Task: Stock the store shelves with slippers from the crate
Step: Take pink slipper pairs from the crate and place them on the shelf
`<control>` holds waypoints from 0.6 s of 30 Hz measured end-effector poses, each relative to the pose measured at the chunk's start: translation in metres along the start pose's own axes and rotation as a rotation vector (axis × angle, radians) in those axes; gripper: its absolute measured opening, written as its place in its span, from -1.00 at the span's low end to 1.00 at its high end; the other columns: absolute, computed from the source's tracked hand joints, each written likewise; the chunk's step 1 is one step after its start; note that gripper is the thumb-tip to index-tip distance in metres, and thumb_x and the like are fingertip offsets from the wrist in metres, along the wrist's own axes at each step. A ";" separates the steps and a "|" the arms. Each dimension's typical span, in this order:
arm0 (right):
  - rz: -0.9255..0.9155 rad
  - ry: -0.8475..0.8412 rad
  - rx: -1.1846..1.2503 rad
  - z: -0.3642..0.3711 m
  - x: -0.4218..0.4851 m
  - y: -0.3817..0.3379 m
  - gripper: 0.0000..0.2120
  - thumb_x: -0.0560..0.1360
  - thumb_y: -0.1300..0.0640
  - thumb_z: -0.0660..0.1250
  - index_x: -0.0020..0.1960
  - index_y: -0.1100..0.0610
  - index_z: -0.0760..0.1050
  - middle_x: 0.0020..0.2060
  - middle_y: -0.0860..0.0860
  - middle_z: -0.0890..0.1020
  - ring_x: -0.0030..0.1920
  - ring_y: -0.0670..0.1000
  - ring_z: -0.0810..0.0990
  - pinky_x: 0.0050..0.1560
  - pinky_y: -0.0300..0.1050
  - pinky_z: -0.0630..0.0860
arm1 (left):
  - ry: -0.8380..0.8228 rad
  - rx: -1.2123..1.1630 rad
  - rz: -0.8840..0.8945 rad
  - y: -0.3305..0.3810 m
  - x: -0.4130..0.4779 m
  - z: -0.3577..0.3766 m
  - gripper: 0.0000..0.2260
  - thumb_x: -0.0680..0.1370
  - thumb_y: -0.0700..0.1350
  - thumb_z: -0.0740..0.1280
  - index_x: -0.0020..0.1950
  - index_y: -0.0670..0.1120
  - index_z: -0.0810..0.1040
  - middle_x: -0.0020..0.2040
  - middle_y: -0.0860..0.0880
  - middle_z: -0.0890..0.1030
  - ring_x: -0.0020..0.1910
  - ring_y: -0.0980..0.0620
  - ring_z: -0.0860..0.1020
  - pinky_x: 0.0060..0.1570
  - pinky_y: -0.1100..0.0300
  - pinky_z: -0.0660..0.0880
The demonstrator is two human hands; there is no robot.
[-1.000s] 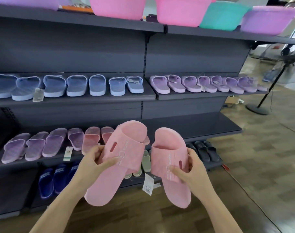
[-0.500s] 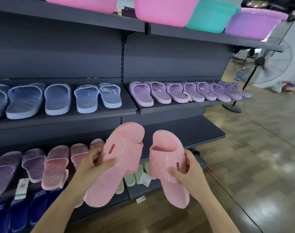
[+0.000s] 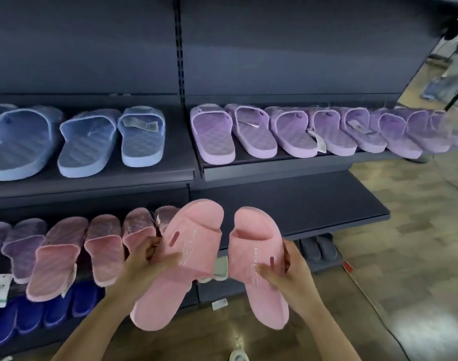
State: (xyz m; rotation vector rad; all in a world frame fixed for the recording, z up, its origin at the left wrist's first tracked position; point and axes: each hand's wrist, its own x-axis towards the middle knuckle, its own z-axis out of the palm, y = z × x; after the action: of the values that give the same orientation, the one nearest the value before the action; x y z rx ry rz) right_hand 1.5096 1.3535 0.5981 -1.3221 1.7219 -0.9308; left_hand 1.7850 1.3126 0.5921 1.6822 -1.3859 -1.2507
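Observation:
I hold a pair of pink slippers in front of the dark shelving, toes up. My left hand (image 3: 142,259) grips the left pink slipper (image 3: 181,256) by its strap, thumb on top. My right hand (image 3: 288,277) grips the right pink slipper (image 3: 256,267) the same way. Both hang in the air before the middle shelf (image 3: 327,214), whose right half is bare. On its left half stand several pink slippers (image 3: 58,256) and purple ones. No crate is in view.
The upper shelf carries blue slippers (image 3: 87,142) on the left and lilac slippers (image 3: 288,131) on the right. Dark blue slippers (image 3: 40,311) and black ones (image 3: 317,246) sit on the bottom shelf. Wooden floor (image 3: 405,269) spreads to the right.
The view has moved closer to the shelves and dipped, so the basins on top have left the frame. Both hands keep their grip on the pink slippers.

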 end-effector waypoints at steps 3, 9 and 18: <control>0.031 -0.064 0.012 -0.011 0.050 0.024 -0.53 0.35 0.12 0.48 0.16 -0.03 0.33 -0.06 -0.14 0.54 -0.10 -0.13 0.55 -0.26 -0.31 0.46 | 0.032 -0.080 -0.108 -0.002 0.029 0.038 -0.64 0.39 0.05 0.47 0.06 -0.06 0.45 -0.09 -0.02 0.54 -0.15 0.03 0.52 -0.30 0.23 0.38; 0.100 -0.110 0.028 -0.004 0.140 0.075 -0.53 0.39 0.18 0.45 0.18 0.04 0.30 -0.08 -0.09 0.51 -0.14 -0.13 0.52 -0.30 -0.30 0.44 | 0.143 -0.141 -0.286 -0.025 0.098 0.094 -0.55 0.13 0.28 0.41 -0.14 0.06 0.45 -0.12 -0.04 0.57 -0.10 -0.07 0.54 -0.14 0.05 0.41; 0.224 -0.065 0.177 0.048 0.245 0.159 -0.49 0.39 0.16 0.43 0.23 0.04 0.23 0.04 0.09 0.53 -0.09 0.08 0.57 -0.19 -0.05 0.57 | 0.305 -0.287 -0.363 -0.067 0.206 0.162 -0.82 0.50 -0.05 0.38 -0.08 -0.14 0.48 -0.28 -0.04 0.45 -0.21 -0.03 0.44 -0.46 0.38 0.33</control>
State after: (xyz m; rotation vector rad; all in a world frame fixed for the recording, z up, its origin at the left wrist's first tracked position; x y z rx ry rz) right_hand 1.4417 1.1413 0.4026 -1.0115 1.6567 -0.8793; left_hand 1.6598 1.1487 0.4169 1.8723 -0.7067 -1.2483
